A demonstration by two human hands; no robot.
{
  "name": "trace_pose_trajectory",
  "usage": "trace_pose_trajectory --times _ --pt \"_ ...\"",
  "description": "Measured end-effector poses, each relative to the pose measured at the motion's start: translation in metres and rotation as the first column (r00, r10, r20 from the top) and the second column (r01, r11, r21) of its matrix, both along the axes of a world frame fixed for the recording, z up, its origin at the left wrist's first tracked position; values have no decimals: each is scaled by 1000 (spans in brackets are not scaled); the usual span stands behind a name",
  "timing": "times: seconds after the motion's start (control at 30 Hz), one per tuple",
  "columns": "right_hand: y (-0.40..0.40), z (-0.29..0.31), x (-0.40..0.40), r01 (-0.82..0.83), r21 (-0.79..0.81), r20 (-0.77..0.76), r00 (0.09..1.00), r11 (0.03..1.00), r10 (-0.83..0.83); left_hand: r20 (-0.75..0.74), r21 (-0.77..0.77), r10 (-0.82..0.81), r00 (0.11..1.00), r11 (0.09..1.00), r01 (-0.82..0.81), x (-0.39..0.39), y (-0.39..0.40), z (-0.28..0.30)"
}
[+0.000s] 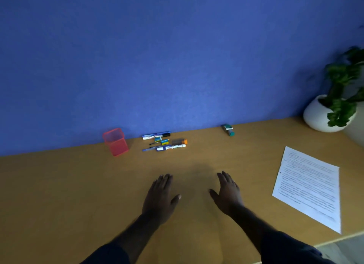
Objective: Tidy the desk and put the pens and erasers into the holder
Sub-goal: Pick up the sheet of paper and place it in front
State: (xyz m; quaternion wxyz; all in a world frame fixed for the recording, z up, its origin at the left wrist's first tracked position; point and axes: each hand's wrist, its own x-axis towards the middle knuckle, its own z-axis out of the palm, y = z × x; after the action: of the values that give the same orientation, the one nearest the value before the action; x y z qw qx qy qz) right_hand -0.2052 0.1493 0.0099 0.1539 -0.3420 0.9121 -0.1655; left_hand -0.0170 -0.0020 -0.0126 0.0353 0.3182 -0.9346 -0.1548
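A red mesh holder (115, 142) stands upright near the blue wall at the back of the wooden desk (59, 194). Right of it lies a cluster of pens and markers (164, 142), with two small erasers (161, 140) among them and an orange-capped marker (179, 141). A teal eraser (228, 129) lies alone further right by the wall. My left hand (159, 198) and my right hand (228, 192) rest flat on the desk, palms down, fingers apart, well in front of the cluster and holding nothing.
A printed sheet of paper (309, 186) lies on the right side of the desk. A white pot with a green plant (323, 115) stands at the back right corner. The desk's front edge (334, 241) shows at lower right.
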Motion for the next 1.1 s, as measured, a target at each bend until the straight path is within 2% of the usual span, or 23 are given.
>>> trace_pose_trajectory --times 0.27,0.53,0.67,0.8,0.93,1.1 --pt "40 -2 -64 70 -4 0 998 998 -70 -22 20 -10 1000 1000 10 -65 26 3" --pt "110 -14 -149 289 38 -50 957 956 -287 -24 62 -86 996 994 87 -167 88 4" --pt "136 -27 -181 340 64 -28 940 938 -339 -14 93 -130 991 987 131 -207 117 0" --pt "154 -39 -203 308 132 2 951 942 -311 0 98 -150 989 984 149 -234 139 -3" --pt "159 -46 -212 148 155 13 988 977 -152 15 101 -188 982 977 186 -256 153 -12" --pt "162 -45 -220 58 121 35 997 991 -62 101 121 -378 920 923 365 -281 176 -19"
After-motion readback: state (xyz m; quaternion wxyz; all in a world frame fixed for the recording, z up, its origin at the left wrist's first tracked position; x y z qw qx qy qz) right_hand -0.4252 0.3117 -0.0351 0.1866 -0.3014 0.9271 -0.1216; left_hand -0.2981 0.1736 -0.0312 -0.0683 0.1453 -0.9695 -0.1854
